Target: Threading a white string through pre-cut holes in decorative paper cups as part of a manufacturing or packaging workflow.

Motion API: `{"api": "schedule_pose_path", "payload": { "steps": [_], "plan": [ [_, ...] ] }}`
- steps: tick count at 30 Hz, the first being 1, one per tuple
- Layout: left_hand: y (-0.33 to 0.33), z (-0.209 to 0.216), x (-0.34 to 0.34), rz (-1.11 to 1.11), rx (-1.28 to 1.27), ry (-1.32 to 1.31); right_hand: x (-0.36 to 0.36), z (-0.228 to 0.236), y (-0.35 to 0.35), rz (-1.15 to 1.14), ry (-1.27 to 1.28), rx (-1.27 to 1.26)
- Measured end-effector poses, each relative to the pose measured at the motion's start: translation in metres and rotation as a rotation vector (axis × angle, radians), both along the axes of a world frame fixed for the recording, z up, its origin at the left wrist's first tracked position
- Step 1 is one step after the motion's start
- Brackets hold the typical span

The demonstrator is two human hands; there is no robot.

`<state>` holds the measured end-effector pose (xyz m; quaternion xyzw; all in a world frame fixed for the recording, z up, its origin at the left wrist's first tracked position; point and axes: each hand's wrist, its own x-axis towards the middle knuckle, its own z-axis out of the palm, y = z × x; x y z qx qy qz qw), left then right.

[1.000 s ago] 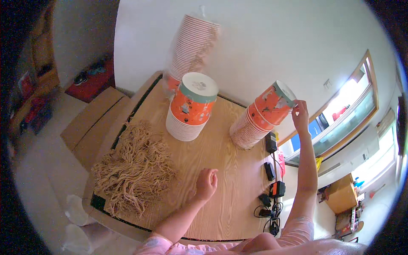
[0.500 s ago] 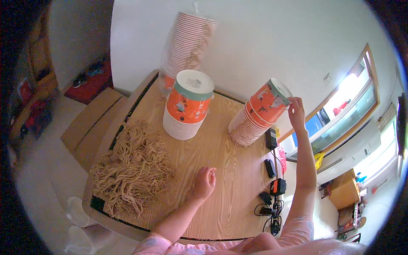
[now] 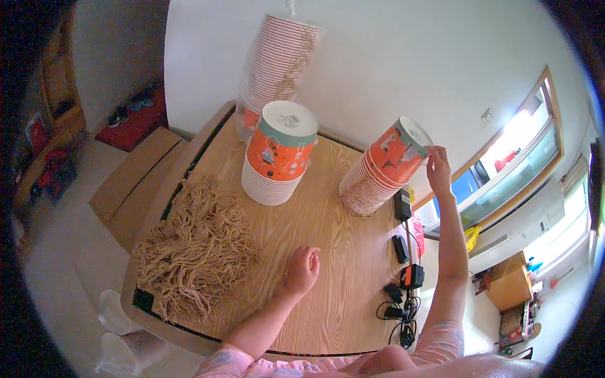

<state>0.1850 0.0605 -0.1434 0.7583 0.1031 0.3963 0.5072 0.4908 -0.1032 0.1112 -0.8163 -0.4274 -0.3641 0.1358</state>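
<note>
My right hand [image 3: 439, 171] reaches up on the right, its fingers closed at the upper edge of the top paper cup [image 3: 397, 155]. That orange and green cup sits upside down on a leaning stack of nested cups [image 3: 367, 189], with tan strings hanging along its lower part. Over the middle of the table my left hand [image 3: 304, 271] is loosely closed, and nothing shows in it. A second upside-down stack of paper cups [image 3: 281, 151] stands left of the first. At the left lies a large heap of tan strings [image 3: 200, 252].
Behind the left stack stands a tall column of cups in clear plastic [image 3: 280, 66]. Black adapters [image 3: 412, 276] and coiled cables [image 3: 408, 324] line the right edge of the wood-grain table [image 3: 328, 302]. A cardboard box [image 3: 142, 176] sits beyond the left edge.
The hands stay nearly where they were. The top cup on the right stack has lowered very slightly, my right hand still at its edge.
</note>
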Motion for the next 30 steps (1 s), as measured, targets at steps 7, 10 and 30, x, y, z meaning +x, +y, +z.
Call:
{"api": "schedule_pose_path", "payload": {
  "steps": [7,10,30],
  "plan": [
    [0.001,-0.005,-0.001,-0.006,0.001,0.083,-0.007,-0.006,0.001,0.009,-0.005,-0.011],
    [0.000,-0.007,0.000,0.011,0.030,0.051,-0.005,-0.011,-0.002,-0.010,-0.022,-0.019],
    [0.004,0.005,-0.006,0.048,0.000,0.093,-0.094,-0.106,0.039,-0.012,-0.160,-0.142]
  ]
}}
